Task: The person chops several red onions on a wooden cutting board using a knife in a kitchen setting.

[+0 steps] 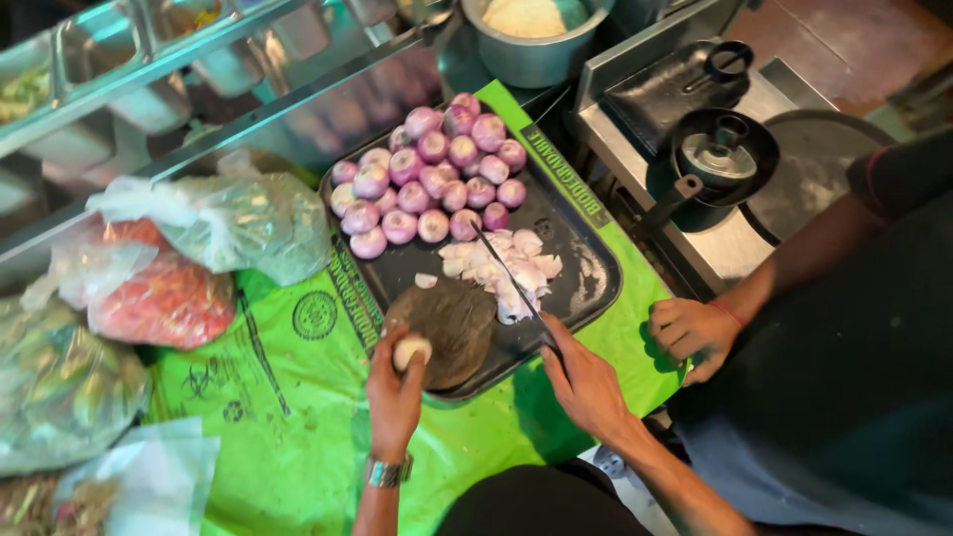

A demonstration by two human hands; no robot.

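Slicing step: my left hand (395, 389) pinches a peeled pale onion (411, 349) on the round wooden block (455, 320) — my right hand (584, 382), closed round the long-bladed knife (508, 276), must bring it across.

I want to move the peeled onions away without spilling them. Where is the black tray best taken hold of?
Probably grip the black tray by its raised rim at the near right corner, coming from the right. That stretch is bare; the onion pile fills the far end, and the left hand, round board and right hand with the knife crowd the near edge.
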